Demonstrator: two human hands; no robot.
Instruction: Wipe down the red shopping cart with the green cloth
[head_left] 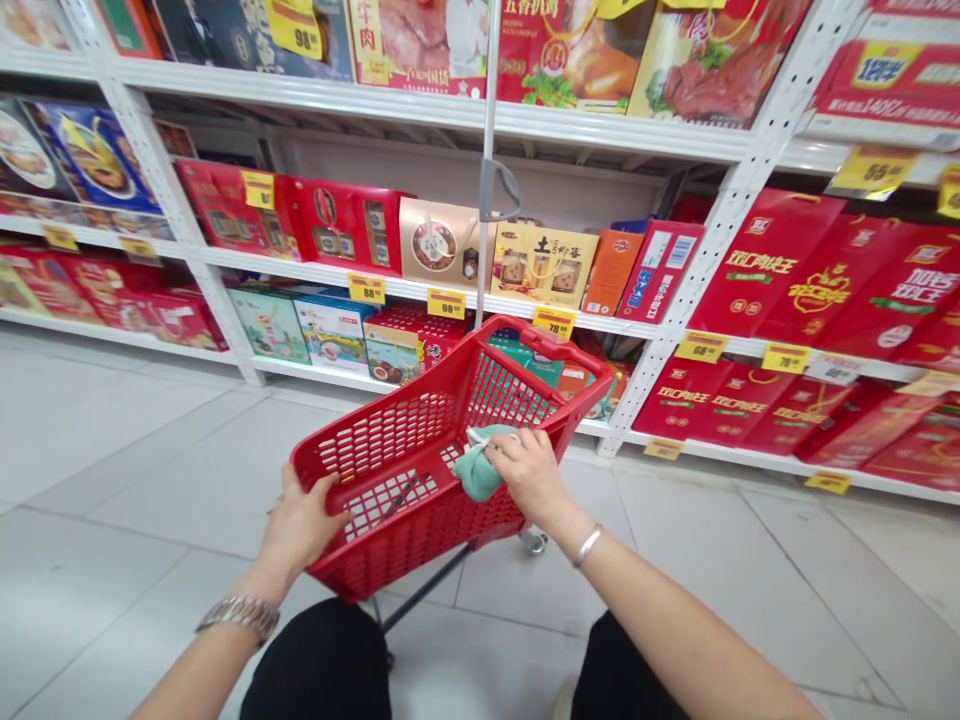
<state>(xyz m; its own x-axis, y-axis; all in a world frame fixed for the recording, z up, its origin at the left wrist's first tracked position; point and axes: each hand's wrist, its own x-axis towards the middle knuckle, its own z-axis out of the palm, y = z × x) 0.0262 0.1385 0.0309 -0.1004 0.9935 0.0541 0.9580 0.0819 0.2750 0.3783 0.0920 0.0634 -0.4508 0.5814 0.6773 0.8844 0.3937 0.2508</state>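
A red plastic shopping cart (360,570) with slotted walls stands turned at an angle in front of me. My left hand (304,525) grips the rim at its near left end, thumb inside and fingers outside. Bunched in my right hand (529,475) is a pale green cloth (481,472), which lies over the cart's near side rim. The fingers close on the cloth from above. A thin grey pole (491,90) with a hooked grip (501,190) rises behind the cart's far end; its lower end is hidden.
White metal shelves (600,130) filled with boxed goods run along the far side. Yellow price tags (448,302) hang on their edges. Red gift bags (780,265) stand at the right. Grey floor tiles (150,460) lie around the cart, above a caster wheel (534,541).
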